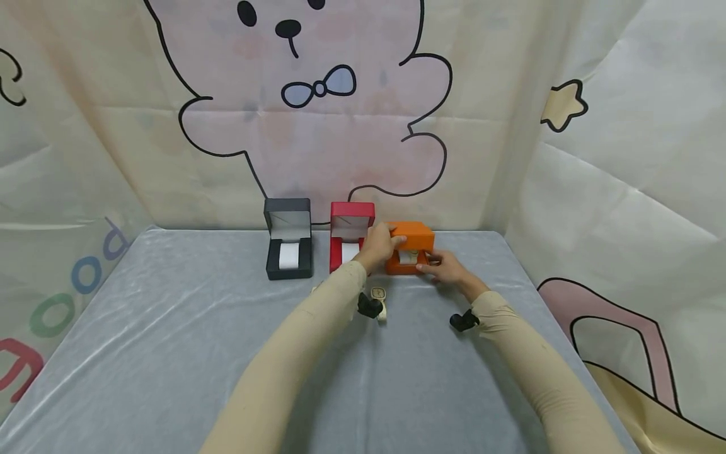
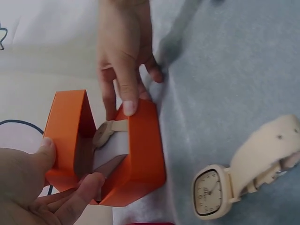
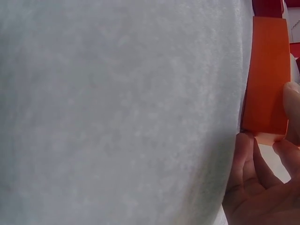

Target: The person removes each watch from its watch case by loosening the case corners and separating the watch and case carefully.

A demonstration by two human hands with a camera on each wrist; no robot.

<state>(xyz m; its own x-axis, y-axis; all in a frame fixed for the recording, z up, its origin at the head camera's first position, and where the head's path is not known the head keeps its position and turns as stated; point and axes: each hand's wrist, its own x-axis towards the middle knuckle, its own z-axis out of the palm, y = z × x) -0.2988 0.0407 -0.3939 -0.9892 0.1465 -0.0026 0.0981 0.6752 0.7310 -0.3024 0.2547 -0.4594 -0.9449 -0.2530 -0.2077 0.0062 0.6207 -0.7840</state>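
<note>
An orange watch box [image 1: 413,236] stands at the back of the table, its lid raised partway. My left hand [image 1: 377,247] grips the lid's left side; in the left wrist view the thumb lies on the outside and the fingers curl at the lid's edge. My right hand [image 1: 449,268] holds the base at the right front corner, thumb on the front wall and fingers around the side. Inside the box a watch with a pale strap [image 2: 104,134] sits round a white cushion [image 2: 110,154]. A cream square-faced watch [image 2: 209,192] lies on the cloth in front.
Left of the orange box stands a red watch box [image 1: 336,252], lid up, partly behind my left hand. Further left is a dark grey watch box [image 1: 289,274], also open with a white cushion. Grey cloth [image 1: 187,315] covers the table; a printed curtain [image 1: 482,157] hangs behind.
</note>
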